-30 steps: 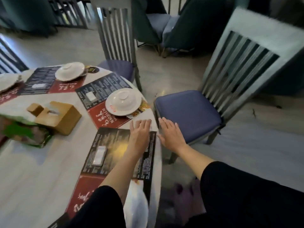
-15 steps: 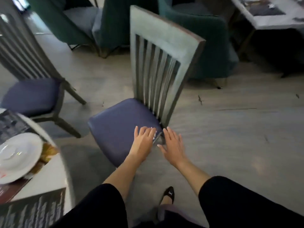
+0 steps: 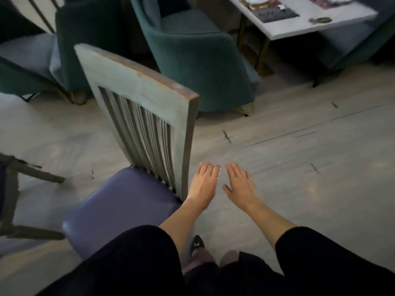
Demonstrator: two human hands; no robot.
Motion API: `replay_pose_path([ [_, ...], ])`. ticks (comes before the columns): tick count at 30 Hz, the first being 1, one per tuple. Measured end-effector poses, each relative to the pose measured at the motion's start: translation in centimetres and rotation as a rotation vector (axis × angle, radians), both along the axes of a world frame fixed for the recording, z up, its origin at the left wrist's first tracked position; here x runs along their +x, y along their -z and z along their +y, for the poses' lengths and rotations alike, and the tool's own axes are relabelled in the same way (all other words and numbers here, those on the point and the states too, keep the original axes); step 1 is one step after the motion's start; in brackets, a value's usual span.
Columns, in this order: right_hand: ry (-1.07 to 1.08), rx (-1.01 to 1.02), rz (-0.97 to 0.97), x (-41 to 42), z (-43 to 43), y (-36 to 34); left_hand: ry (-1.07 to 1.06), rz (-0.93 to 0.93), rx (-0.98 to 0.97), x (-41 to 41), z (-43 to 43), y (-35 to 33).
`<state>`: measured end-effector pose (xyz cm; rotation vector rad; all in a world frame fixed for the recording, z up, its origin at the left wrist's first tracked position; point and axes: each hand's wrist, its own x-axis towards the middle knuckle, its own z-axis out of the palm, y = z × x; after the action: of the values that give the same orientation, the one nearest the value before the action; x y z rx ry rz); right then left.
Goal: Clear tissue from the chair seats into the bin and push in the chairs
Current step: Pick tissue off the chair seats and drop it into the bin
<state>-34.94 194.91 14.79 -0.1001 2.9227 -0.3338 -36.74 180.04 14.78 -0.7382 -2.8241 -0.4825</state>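
Observation:
A grey slat-back chair (image 3: 147, 116) with a purple padded seat (image 3: 119, 208) stands in front of me, its back turned toward the right. No tissue shows on the seat. My left hand (image 3: 203, 184) hovers flat, fingers straight, just right of the chair's back post. My right hand (image 3: 239, 184) is beside it, also flat and spread over the bare floor. Neither hand holds anything. No bin is in view.
Teal upholstered armchairs (image 3: 198, 60) stand behind the chair. A white table (image 3: 303, 24) with placemats and dishes is at the top right. Part of another grey chair (image 3: 12, 189) shows at the left edge. My black shoe (image 3: 197, 244) is on the grey floor.
My view has swung right, away from the round table. Both hands moved from the table edge, across the purple seat, to the floor side of the chair back. They stay flat and empty.

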Motion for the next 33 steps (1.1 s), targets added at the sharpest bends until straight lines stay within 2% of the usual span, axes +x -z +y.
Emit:
replay_pose_path([
  [6, -0.045, 0.018, 0.038, -9.6, 3.0, -1.5, -0.252, -0.061, -0.161, -8.1, 4.2, -2.5],
  [16, -0.407, -0.026, 0.07, -29.0, 6.3, -1.7, -0.787, -0.081, -0.1, -21.9, 7.8, -0.8],
  [19, -0.51, -0.042, 0.081, -34.1, 6.5, -2.2, -0.883, -0.015, -0.091, -24.7, 7.2, -1.0],
  [27, -0.77, -0.138, 0.028, -41.4, -1.0, -1.4, -1.108, 0.019, -0.074, -29.9, 1.9, 0.1],
  [31, -0.943, -0.057, 0.013, -46.3, -5.4, 0.1, -1.212, -0.052, -0.131, -33.3, -2.2, 1.6],
  [33, -0.953, -0.043, 0.033, -50.4, -8.2, 0.4, -1.259, -0.067, -0.141, -36.0, -5.2, 2.3],
])
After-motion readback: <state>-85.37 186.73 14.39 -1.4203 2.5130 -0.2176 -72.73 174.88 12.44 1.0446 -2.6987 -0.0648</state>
